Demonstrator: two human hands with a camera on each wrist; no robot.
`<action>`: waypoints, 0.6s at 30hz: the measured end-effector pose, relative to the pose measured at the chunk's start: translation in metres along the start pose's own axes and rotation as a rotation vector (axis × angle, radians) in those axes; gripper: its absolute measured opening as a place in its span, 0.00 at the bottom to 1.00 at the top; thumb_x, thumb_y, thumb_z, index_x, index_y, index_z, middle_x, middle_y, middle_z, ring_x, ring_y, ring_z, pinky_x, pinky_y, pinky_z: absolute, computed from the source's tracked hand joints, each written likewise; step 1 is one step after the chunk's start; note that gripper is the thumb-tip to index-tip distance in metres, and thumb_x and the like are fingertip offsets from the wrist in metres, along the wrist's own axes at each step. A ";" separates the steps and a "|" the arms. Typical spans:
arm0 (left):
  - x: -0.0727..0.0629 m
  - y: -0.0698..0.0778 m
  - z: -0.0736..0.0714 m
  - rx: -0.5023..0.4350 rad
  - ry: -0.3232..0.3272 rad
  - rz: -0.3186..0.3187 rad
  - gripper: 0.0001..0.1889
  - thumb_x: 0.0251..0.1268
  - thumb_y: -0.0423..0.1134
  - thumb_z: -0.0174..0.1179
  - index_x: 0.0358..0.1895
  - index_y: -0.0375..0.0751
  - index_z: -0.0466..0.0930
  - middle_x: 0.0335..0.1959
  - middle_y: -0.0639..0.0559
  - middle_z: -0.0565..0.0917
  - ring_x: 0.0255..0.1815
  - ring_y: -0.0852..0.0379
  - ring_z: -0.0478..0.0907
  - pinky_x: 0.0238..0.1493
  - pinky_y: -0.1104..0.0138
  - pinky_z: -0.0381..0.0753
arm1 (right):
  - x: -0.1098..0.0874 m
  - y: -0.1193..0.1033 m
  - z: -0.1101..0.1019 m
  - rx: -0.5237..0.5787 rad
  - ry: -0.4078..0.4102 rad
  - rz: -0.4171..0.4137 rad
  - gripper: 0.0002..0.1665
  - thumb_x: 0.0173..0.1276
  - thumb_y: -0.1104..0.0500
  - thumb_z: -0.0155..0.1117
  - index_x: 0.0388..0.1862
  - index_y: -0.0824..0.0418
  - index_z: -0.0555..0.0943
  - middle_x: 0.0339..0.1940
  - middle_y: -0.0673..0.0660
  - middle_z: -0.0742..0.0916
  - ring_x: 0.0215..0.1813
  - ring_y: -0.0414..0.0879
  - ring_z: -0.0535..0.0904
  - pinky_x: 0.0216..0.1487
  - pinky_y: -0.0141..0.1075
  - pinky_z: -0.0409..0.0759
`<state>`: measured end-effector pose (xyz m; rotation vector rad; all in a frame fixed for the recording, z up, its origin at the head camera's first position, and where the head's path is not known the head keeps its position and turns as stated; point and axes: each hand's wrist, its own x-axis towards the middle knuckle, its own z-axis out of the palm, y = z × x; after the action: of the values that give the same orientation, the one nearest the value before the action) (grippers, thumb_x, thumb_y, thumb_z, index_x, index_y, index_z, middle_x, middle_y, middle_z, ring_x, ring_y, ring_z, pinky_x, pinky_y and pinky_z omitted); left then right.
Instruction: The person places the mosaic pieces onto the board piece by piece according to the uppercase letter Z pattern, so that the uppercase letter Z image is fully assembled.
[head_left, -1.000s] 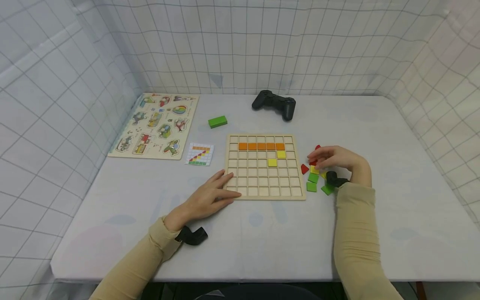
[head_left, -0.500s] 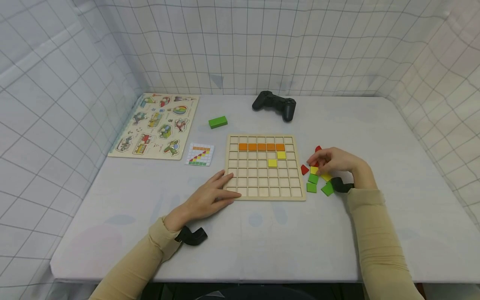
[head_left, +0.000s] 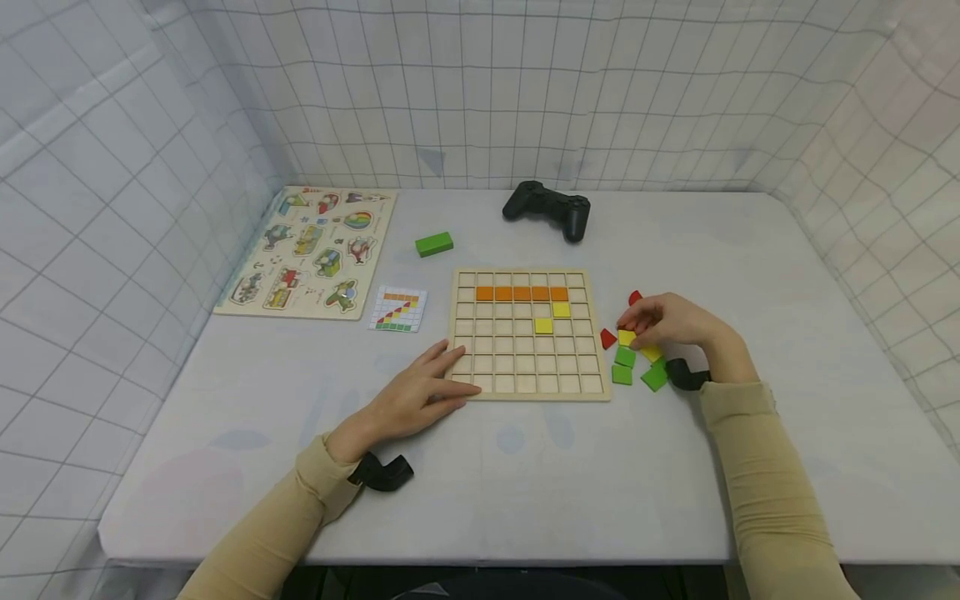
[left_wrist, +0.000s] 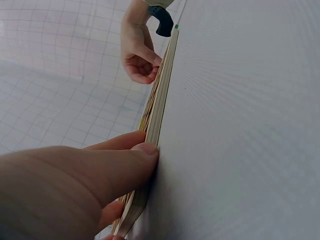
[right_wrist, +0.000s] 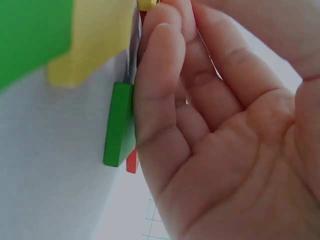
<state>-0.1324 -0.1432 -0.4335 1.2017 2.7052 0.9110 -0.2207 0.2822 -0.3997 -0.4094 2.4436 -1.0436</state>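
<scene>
A square wooden grid board lies mid-table, with a row of orange tiles and two yellow tiles in its cells. My left hand, fingers spread, rests on its lower left corner. In the left wrist view the thumb presses the board's edge. Right of the board, my right hand reaches into loose tiles with bent fingers. A yellow tile shows at its fingertips, with red peeking out beside it. I cannot tell whether the fingers pinch a tile. Green tiles lie just below.
Left of the board lies a small pattern card, and beyond it a wooden picture puzzle. A green block and a black game controller are farther back. Loose red tiles lie beside the board.
My right forearm has swung outward to the right, while the fingertips stay among the loose tiles. The red tile under them is now mostly hidden. My left hand has not moved.
</scene>
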 end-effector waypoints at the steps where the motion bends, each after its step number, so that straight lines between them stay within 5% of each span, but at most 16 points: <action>1: 0.000 0.000 0.000 0.003 0.001 0.002 0.13 0.64 0.40 0.60 0.51 0.50 0.84 0.69 0.34 0.62 0.72 0.35 0.48 0.70 0.46 0.52 | 0.000 0.000 0.000 -0.003 0.005 0.001 0.20 0.53 0.64 0.73 0.46 0.66 0.82 0.38 0.58 0.83 0.39 0.50 0.75 0.39 0.32 0.77; 18: 0.000 0.000 0.000 0.009 -0.003 0.005 0.13 0.64 0.40 0.60 0.51 0.49 0.84 0.69 0.34 0.61 0.72 0.35 0.47 0.70 0.47 0.51 | 0.002 -0.006 0.002 -0.136 -0.006 0.030 0.17 0.56 0.62 0.71 0.46 0.63 0.84 0.31 0.53 0.82 0.37 0.48 0.73 0.38 0.36 0.75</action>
<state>-0.1328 -0.1433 -0.4337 1.2116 2.7084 0.8977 -0.2205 0.2763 -0.3968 -0.4171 2.5163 -0.8648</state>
